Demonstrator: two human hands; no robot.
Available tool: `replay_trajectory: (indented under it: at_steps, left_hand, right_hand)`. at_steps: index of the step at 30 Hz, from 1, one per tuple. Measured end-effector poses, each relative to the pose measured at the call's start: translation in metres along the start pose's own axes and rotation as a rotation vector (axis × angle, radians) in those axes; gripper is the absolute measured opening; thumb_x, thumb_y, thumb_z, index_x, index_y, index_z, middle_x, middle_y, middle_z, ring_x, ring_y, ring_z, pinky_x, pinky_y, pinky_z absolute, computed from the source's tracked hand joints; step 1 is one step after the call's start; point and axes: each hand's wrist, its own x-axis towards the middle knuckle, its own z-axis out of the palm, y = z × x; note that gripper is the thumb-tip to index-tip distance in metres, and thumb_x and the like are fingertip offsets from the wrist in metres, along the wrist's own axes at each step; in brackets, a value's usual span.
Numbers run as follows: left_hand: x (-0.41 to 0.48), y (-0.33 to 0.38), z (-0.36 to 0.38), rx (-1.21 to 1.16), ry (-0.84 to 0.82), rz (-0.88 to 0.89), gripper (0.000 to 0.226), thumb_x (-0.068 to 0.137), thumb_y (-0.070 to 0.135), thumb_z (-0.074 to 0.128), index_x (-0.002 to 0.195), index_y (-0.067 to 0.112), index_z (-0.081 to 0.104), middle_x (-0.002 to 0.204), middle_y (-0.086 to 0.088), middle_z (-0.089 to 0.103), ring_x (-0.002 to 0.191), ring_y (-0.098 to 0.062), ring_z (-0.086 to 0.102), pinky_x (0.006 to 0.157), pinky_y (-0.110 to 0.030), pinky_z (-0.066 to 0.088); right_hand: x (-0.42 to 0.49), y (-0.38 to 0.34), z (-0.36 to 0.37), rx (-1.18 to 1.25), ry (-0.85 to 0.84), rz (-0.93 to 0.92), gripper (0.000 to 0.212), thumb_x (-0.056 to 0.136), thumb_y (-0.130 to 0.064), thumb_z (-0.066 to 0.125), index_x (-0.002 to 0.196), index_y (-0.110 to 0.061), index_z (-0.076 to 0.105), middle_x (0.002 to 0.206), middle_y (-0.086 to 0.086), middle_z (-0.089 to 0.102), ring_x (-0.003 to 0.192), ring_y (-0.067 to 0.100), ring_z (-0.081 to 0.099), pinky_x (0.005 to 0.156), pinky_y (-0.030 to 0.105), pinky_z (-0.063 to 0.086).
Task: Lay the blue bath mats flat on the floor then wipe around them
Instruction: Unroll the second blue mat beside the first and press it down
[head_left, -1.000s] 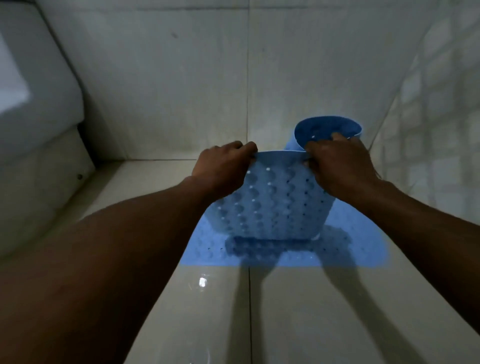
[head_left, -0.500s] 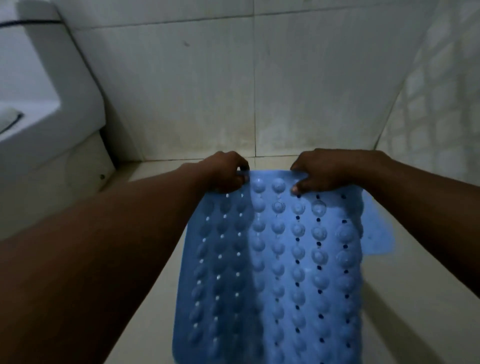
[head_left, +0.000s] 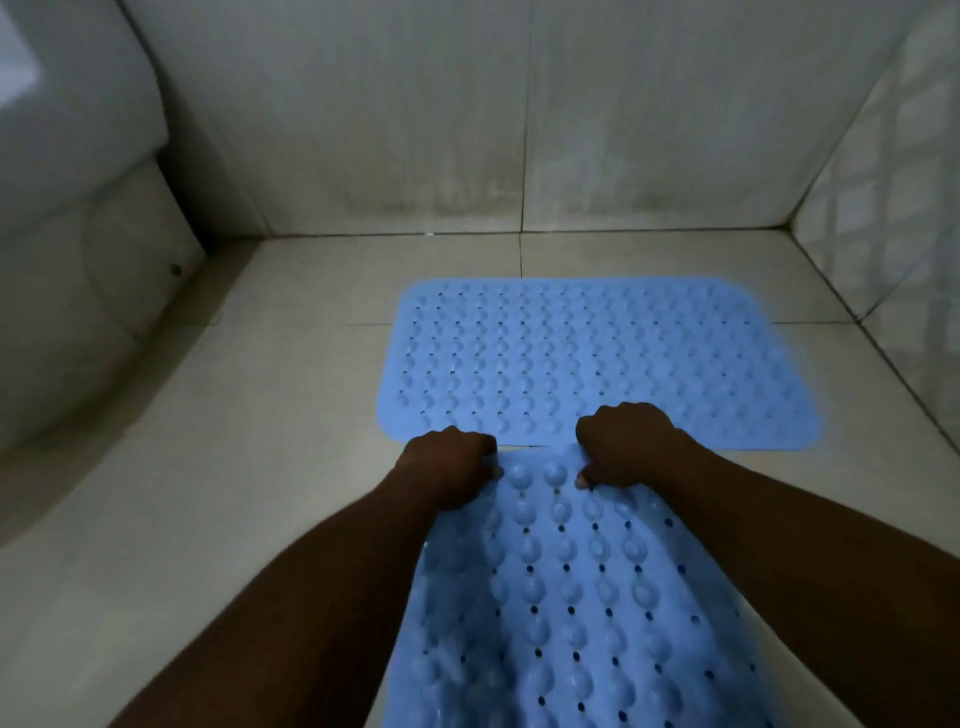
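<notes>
A blue studded bath mat (head_left: 592, 358) lies flat and crosswise on the tiled floor near the back wall. A second blue bath mat (head_left: 576, 603) runs lengthwise from the bottom of the frame up to the first mat's near edge, with a thin gap between them. My left hand (head_left: 449, 473) grips the second mat's far edge at its left corner. My right hand (head_left: 626, 449) grips the same edge further right, partly over the first mat's near edge. Both hands hold that edge low, close to the floor.
A white toilet base (head_left: 88, 322) stands at the left, close to the mats. The tiled back wall (head_left: 467, 130) and a patterned tiled right wall (head_left: 893, 197) close the corner. Bare floor tiles (head_left: 249, 441) lie between the toilet and the mats.
The second mat has been unrolled and its far edge brought down toward the floor. My hands lowered with it, and the first mat behind is now in full view.
</notes>
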Motion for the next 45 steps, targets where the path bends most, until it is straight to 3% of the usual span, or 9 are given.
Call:
replay_trajectory:
  at_steps: [7, 12, 18, 23, 29, 34, 39, 42, 45]
  left_hand:
    - [0.009, -0.001, 0.044, 0.124, 0.08, 0.068, 0.042, 0.1, 0.039, 0.049, 0.14, 0.025, 0.044, 0.131, -0.008, 0.053, 0.12, -0.032, 0.053, 0.093, -0.042, 0.039]
    - [-0.013, -0.01, 0.082, 0.152, 0.27, 0.064, 0.065, 0.099, 0.053, 0.041, 0.156, 0.027, 0.025, 0.158, -0.007, 0.03, 0.145, -0.03, 0.028, 0.117, -0.042, 0.026]
    - [-0.037, -0.003, 0.141, -0.068, 0.005, -0.02, 0.082, 0.095, 0.076, 0.024, 0.158, 0.041, -0.017, 0.166, 0.001, -0.03, 0.153, -0.028, -0.026, 0.125, -0.052, -0.011]
    - [-0.019, -0.026, 0.134, -0.029, 0.041, -0.022, 0.082, 0.093, 0.079, 0.022, 0.156, 0.045, -0.019, 0.163, 0.006, -0.034, 0.153, -0.023, -0.028, 0.125, -0.049, -0.011]
    - [-0.007, -0.045, 0.123, -0.031, 0.057, -0.06, 0.08, 0.094, 0.078, 0.021, 0.157, 0.045, -0.017, 0.165, 0.003, -0.032, 0.153, -0.026, -0.026, 0.125, -0.049, -0.01]
    - [-0.029, 0.002, 0.15, -0.086, 0.239, 0.09, 0.086, 0.089, 0.084, 0.013, 0.158, 0.041, -0.015, 0.165, 0.001, -0.032, 0.152, -0.025, -0.031, 0.124, -0.049, -0.015]
    - [-0.04, 0.038, 0.175, -0.058, 0.2, 0.04, 0.085, 0.089, 0.082, 0.01, 0.157, 0.04, -0.019, 0.166, 0.002, -0.03, 0.152, -0.027, -0.03, 0.123, -0.049, -0.018]
    - [-0.039, 0.038, 0.172, -0.059, 0.163, 0.033, 0.084, 0.091, 0.081, 0.014, 0.156, 0.042, -0.021, 0.165, 0.004, -0.032, 0.151, -0.025, -0.032, 0.123, -0.049, -0.018]
    - [-0.039, 0.041, 0.17, -0.052, 0.139, 0.015, 0.084, 0.092, 0.08, 0.015, 0.156, 0.041, -0.022, 0.164, 0.003, -0.035, 0.15, -0.027, -0.033, 0.123, -0.051, -0.017]
  right_hand:
    - [0.014, 0.009, 0.053, 0.097, 0.152, 0.073, 0.043, 0.083, -0.065, 0.06, 0.093, -0.024, 0.049, 0.104, 0.004, 0.065, 0.102, 0.027, 0.063, 0.086, 0.04, 0.034]
    - [0.024, -0.001, 0.076, 0.202, 0.25, 0.07, 0.044, 0.086, -0.063, 0.059, 0.097, -0.022, 0.049, 0.106, 0.002, 0.066, 0.108, 0.026, 0.062, 0.09, 0.041, 0.035]
    - [0.023, -0.01, 0.079, 0.17, 0.347, 0.159, 0.046, 0.08, -0.066, 0.064, 0.1, -0.025, 0.058, 0.107, 0.002, 0.065, 0.11, 0.028, 0.056, 0.086, 0.04, 0.035]
    - [0.001, -0.013, 0.1, 0.412, 0.644, 0.513, 0.068, 0.075, -0.065, 0.068, 0.123, -0.019, 0.054, 0.128, 0.013, 0.051, 0.124, 0.037, 0.043, 0.099, 0.054, 0.035]
    - [-0.025, -0.022, 0.128, 0.717, 0.365, 0.794, 0.105, 0.069, -0.092, 0.043, 0.148, -0.024, 0.027, 0.138, 0.017, 0.045, 0.121, 0.042, 0.051, 0.099, 0.058, 0.036]
    - [-0.031, -0.008, 0.122, 1.03, 0.292, 0.976, 0.098, 0.08, -0.087, 0.033, 0.141, -0.011, 0.039, 0.141, 0.022, 0.05, 0.128, 0.042, 0.05, 0.11, 0.057, 0.026]
    - [-0.052, 0.02, 0.118, 1.353, 0.121, 0.822, 0.081, 0.077, -0.077, 0.056, 0.112, -0.004, 0.065, 0.127, 0.019, 0.064, 0.101, 0.032, 0.062, 0.092, 0.036, 0.048]
    - [-0.057, 0.026, 0.114, 1.456, 0.123, 0.787, 0.098, 0.061, -0.079, 0.069, 0.123, -0.004, 0.064, 0.121, 0.016, 0.067, 0.103, 0.033, 0.067, 0.095, 0.043, 0.055]
    - [-0.06, 0.03, 0.108, 1.471, 0.144, 0.759, 0.106, 0.042, -0.083, 0.076, 0.115, -0.006, 0.068, 0.112, 0.013, 0.072, 0.093, 0.029, 0.071, 0.088, 0.042, 0.059]
